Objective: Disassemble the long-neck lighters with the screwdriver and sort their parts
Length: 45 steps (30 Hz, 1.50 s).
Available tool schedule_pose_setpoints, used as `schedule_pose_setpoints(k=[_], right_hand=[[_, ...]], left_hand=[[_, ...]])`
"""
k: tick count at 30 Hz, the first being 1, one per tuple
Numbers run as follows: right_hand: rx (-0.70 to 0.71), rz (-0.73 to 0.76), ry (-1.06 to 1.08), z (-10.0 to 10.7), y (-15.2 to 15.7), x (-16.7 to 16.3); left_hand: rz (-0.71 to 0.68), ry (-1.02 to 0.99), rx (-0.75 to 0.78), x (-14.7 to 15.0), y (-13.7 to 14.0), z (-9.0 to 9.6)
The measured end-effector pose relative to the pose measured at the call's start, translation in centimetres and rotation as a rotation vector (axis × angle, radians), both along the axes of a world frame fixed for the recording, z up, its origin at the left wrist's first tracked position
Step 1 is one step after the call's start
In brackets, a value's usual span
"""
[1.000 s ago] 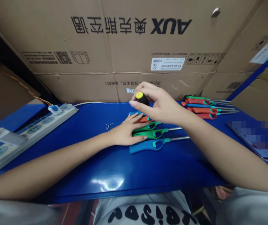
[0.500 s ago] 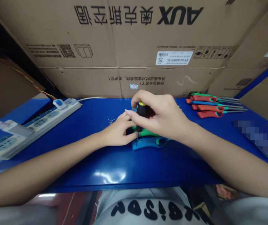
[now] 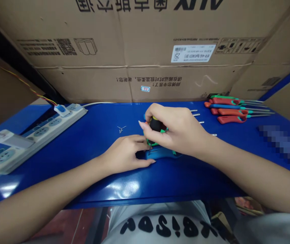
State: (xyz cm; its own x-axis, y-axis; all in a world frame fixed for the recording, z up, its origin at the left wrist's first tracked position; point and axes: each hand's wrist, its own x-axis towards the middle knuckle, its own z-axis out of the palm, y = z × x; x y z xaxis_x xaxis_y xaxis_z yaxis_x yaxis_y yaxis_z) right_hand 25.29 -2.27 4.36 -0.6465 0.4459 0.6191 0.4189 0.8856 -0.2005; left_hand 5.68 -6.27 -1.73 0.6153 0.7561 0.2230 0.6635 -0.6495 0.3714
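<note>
My right hand (image 3: 182,127) is wrapped round the black and yellow handle of a screwdriver (image 3: 155,124). The screwdriver stands nearly upright, its thin shaft reaching down to the left end of a blue gas lighter (image 3: 161,153). That lighter lies flat on the table, and my left hand (image 3: 122,154) holds its left end, thumb in front and fingers behind. Green and orange parts of other lighters show behind it, mostly covered by my right hand. Several small screws (image 3: 121,129) lie in a loose pile beyond my left hand.
More long-nosed lighters (image 3: 232,112) are stacked at the back right of the blue table (image 3: 96,189). A white power strip (image 3: 40,135) with plugs runs along the left. A large cardboard sheet (image 3: 104,81) stands across the back. A blurred-out patch (image 3: 284,145) covers something at right.
My left hand has moved from beside the screwdriver handle nearer to me, onto the blue lighter's end. My right hand still grips the screwdriver. The whole view has shifted slightly.
</note>
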Motion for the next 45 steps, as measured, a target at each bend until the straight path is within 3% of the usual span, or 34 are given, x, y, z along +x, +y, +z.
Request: schedule_pose_setpoints(k=[7, 14, 22, 45], right_hand=[[0.043, -0.015, -0.058, 0.3, -0.2, 0.3], [0.081, -0.056, -0.089, 0.4, -0.7, 0.2], [0.079, -0.062, -0.090, 0.3, -0.2, 0.3], [-0.063, -0.138, -0.055, 0.2, 1.0, 0.4]], left_hand=[[0.014, -0.084, 0.047, 0.2, -0.4, -1.0], [0.010, -0.095, 0.019, 0.2, -0.4, -1.0], [-0.014, -0.166, 0.100, 0.4, -0.3, -1.4], [0.001, -0.153, 0.067, 0.5, -0.2, -1.6]])
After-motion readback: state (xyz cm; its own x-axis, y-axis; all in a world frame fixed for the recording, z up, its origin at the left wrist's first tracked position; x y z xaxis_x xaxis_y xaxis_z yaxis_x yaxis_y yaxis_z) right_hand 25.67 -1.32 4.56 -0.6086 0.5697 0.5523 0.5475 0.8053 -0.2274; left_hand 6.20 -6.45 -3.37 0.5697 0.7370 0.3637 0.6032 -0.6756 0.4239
